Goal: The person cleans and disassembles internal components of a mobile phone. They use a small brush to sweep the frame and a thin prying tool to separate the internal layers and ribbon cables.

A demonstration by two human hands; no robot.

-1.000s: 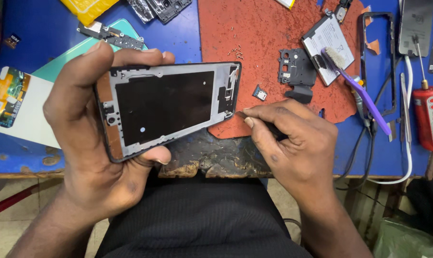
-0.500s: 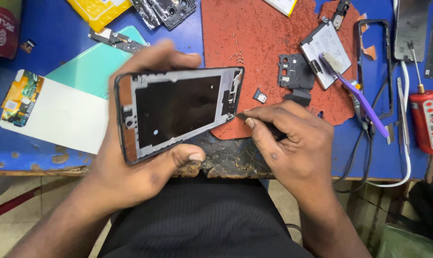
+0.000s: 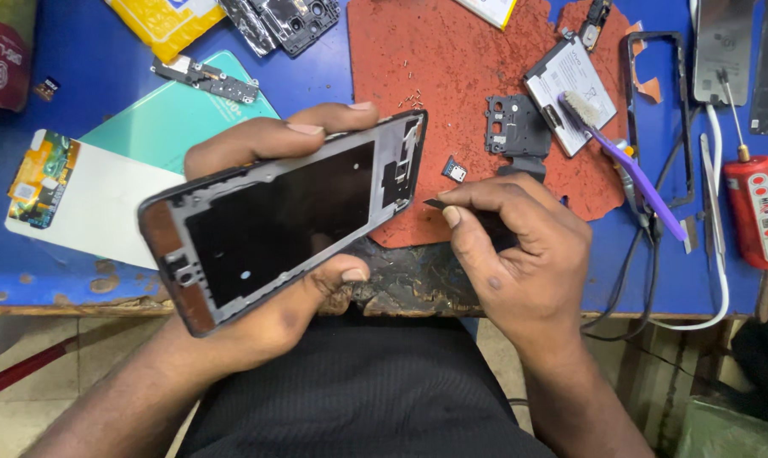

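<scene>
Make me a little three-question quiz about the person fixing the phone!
1. True or false: the left hand holds the phone frame tilted above the bench edge.
2. What does the right hand pinch? A) thin dark tool B) red screwdriver C) purple brush
3. What colour is the mat under the loose parts?

Key: 1 true. 2 A, its tip beside the frame's top corner. 3 Rusty red.
</scene>
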